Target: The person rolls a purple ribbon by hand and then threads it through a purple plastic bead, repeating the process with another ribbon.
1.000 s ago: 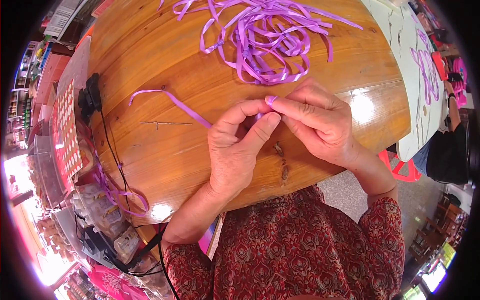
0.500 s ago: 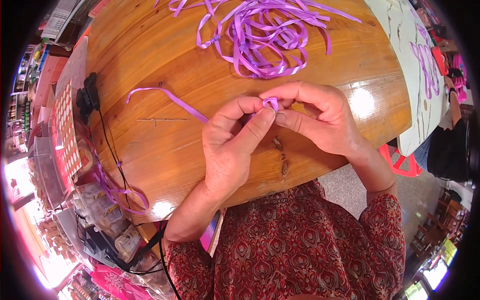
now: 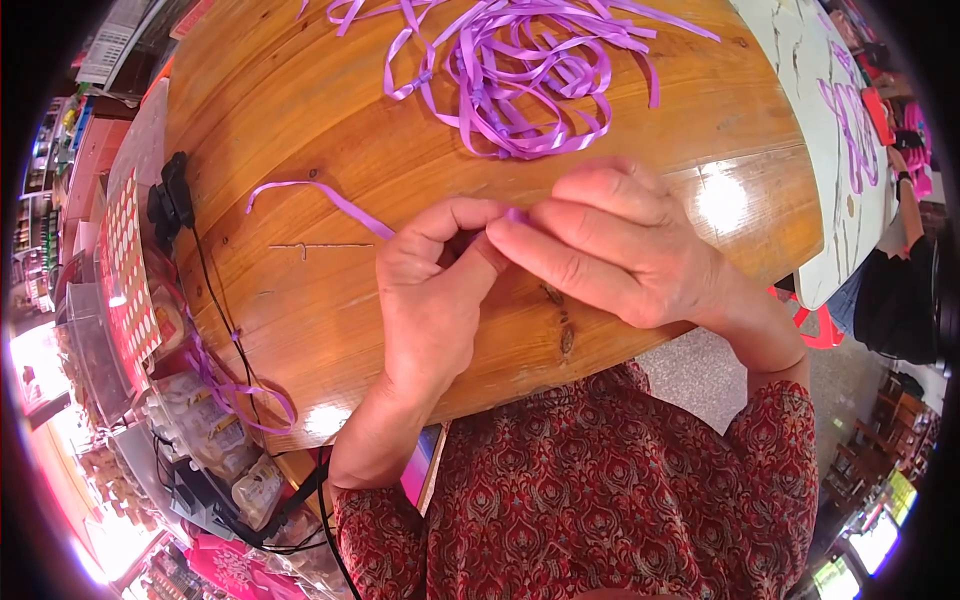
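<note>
Over the wooden table (image 3: 300, 350), my left hand (image 3: 425, 300) pinches a narrow purple ribbon (image 3: 343, 204) between thumb and forefinger. The ribbon's tail runs out to the left and lies curved on the wood. My right hand (image 3: 625, 250) meets the left one, its fingers folded over a small purple bit of the ribbon. Only a sliver of that bit shows; the fingers hide whether it is looped or knotted. Left of my hands lies a thin, straight, twisted strand (image 3: 325, 246) with a small kink.
A tangled heap of knotted purple ribbon (image 3: 480, 100) lies at the far side. A black cable (image 3: 207, 270) and plug run along the left edge, near more ribbon (image 3: 235, 390). To the right stands a white marbled table (image 3: 815, 215) with ribbon; a person's arm (image 3: 908, 205) is beyond.
Both hands have shifted slightly left. The right hand has turned and folded over the small purple loop, which is now mostly hidden. The ribbon's tail moved slightly left.
</note>
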`<state>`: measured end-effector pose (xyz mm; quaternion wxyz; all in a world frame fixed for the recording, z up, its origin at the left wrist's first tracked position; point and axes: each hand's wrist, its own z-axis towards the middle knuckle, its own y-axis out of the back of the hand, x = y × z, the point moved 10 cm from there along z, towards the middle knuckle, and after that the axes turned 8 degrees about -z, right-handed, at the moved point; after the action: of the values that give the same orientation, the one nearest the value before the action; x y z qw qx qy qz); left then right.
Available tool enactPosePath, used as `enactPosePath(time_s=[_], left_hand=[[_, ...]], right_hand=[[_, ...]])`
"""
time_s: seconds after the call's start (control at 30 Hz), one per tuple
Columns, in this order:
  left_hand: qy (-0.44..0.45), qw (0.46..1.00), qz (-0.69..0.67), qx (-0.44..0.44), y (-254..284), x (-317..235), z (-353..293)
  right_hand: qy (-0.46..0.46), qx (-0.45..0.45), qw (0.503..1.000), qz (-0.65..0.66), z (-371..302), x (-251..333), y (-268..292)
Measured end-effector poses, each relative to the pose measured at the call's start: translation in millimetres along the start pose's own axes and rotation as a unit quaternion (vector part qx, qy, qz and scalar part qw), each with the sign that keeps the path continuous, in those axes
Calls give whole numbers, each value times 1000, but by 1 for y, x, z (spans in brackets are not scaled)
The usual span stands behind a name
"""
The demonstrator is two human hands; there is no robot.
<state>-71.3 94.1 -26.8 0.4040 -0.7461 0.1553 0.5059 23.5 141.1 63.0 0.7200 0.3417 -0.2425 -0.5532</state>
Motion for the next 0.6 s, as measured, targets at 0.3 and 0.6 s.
enactPosePath(time_s=[0.3,0.6], left_hand=[[114,991,45,59,2,17,3],[96,995,-15,9,-1,14,4]], right_hand=[[97,-33,994,33,-1,5,8],[-133,-16,972,196,-1,-45,2]])
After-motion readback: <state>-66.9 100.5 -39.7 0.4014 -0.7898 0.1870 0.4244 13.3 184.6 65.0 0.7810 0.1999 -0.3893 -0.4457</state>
